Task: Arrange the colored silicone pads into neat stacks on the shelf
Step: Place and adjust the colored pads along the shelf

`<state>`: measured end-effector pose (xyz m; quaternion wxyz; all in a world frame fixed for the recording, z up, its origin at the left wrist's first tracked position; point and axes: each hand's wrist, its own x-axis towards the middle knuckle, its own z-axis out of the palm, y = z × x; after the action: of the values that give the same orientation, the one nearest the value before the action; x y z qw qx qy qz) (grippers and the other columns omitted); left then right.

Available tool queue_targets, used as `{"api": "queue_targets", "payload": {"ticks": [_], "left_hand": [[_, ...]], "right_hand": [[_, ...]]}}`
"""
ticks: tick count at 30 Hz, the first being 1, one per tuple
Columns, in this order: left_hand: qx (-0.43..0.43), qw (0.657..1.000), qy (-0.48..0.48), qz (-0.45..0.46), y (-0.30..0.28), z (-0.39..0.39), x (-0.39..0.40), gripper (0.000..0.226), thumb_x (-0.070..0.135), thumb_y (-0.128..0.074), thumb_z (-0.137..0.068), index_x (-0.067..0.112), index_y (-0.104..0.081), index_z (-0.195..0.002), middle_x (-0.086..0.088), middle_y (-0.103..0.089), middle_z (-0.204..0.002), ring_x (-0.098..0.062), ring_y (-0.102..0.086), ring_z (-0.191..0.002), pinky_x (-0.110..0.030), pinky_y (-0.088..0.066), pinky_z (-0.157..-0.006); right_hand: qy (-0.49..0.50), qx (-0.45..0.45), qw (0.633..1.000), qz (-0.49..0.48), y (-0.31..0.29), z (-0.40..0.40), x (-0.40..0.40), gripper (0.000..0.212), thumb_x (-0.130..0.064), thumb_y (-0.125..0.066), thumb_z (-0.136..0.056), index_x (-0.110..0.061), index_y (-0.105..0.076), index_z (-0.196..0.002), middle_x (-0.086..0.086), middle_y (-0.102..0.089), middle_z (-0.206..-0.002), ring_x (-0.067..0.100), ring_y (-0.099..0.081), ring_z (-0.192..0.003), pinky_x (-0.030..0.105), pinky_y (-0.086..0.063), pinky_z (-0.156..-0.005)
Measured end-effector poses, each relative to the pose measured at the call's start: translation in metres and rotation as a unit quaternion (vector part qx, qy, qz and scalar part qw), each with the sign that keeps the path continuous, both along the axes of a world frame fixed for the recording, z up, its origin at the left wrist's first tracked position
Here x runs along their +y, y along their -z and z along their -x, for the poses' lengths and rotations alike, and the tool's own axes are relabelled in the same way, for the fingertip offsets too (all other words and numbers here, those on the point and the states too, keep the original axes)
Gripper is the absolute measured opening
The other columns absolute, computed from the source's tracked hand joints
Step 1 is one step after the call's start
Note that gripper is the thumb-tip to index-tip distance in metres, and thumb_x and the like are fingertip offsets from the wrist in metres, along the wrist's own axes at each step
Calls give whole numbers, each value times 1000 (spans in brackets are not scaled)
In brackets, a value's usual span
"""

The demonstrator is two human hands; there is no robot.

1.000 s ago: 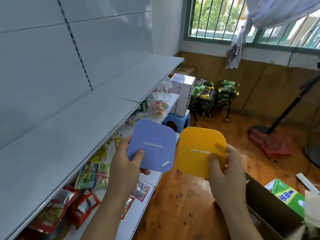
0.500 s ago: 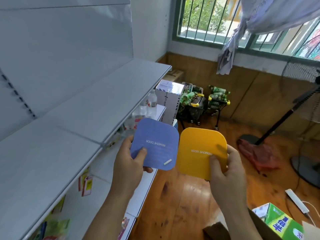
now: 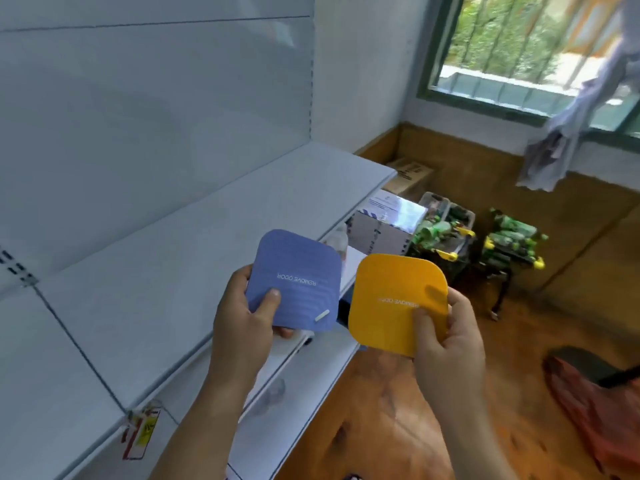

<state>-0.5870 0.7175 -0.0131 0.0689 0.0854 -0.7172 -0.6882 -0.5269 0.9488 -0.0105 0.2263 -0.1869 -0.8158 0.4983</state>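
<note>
1. White metal shelf [image 3: 194,258]: bare top surface at left, beside and below both hands, likely the landing place for the stacks.
2. Left hand [image 3: 242,317]: curled round the blue silicone pad's lower left corner, thumb pressed on its face, fingers behind.
3. Right hand [image 3: 446,334]: pinching the yellow silicone pad's lower right edge, thumb on top.
4. Yellow silicone pad [image 3: 391,299]: held up over the wooden floor [image 3: 398,410], apparently for sorting by colour.
5. Blue silicone pad [image 3: 298,278]: raised above the shelf edge, just beside the yellow one, not on the shelf yet.
</note>
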Motion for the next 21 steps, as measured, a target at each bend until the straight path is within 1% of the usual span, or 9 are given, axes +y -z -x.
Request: {"api": "queue_targets", "payload": {"ticks": [2,6,8,10,13,16,19,21], "left_hand": [[2,999,-48,8,-2,13,4,31,5,-61,-100,27,-65,-121,16,-71,-101,-13,-72,-85,-38,-61,-56],[-1,988,-155,11,-4,26,1,31,5,-63,-99,27,-65,-120,10,-72,-107,-16,-72,-89,-35,-60,-54],[-9,978,-207,12,-3,26,-7,30,5,-63,-99,27,-66,-119,7,-72,-108,-20,-72,-89,-36,-60,-54],[-14,968,-252,7,-4,23,-19,30,5,-62,-99,27,-66,-118,4,-73,-107,-24,-72,-87,-35,-60,-54],[-16,947,-319,9,-6,18,-40,28,3,-60,-100,24,-65,-117,-1,-73,-102,-29,-70,-74,-30,-57,-51],[-16,926,-377,9,-5,13,-65,28,1,-58,-100,23,-64,-115,0,-73,-97,-26,-66,-61,-31,-56,-51],[-23,901,-434,2,-3,9,-92,29,2,-57,-98,22,-64,-118,3,-73,-99,-22,-66,-60,-34,-58,-53],[-33,889,-457,0,-3,8,-108,30,3,-56,-97,25,-64,-115,7,-73,-95,-18,-67,-58,-40,-61,-58]], "right_hand": [[-46,-2,999,8,-4,38,11,25,-26,-55,-103,-40,-53,-124,-15,-63,-83,12,-59,-67,42,-49,-55],[-146,2,989,9,-14,103,13,21,-25,-56,-103,-37,-54,-121,-7,-61,-79,15,-56,-63,39,-44,-52],[-186,3,982,2,-13,131,5,21,-25,-56,-103,-34,-55,-121,-3,-59,-71,12,-55,-60,38,-43,-52],[-226,-1,974,1,-11,154,-11,19,-25,-55,-103,-33,-54,-119,-6,-59,-72,9,-57,-62,36,-44,-53],[-289,-18,957,4,-5,182,-43,21,-26,-55,-102,-37,-52,-120,-8,-61,-82,11,-60,-70,41,-50,-61],[-340,-18,940,-7,0,201,-78,26,-26,-54,-101,-40,-51,-122,-9,-65,-89,8,-61,-73,40,-52,-63],[-377,-19,926,-23,-3,214,-111,27,-29,-53,-101,-46,-50,-122,-11,-65,-90,18,-64,-77,51,-59,-66],[-400,-23,916,-32,-7,221,-131,28,-29,-54,-101,-47,-49,-122,-12,-64,-87,20,-65,-76,54,-60,-64]]}}
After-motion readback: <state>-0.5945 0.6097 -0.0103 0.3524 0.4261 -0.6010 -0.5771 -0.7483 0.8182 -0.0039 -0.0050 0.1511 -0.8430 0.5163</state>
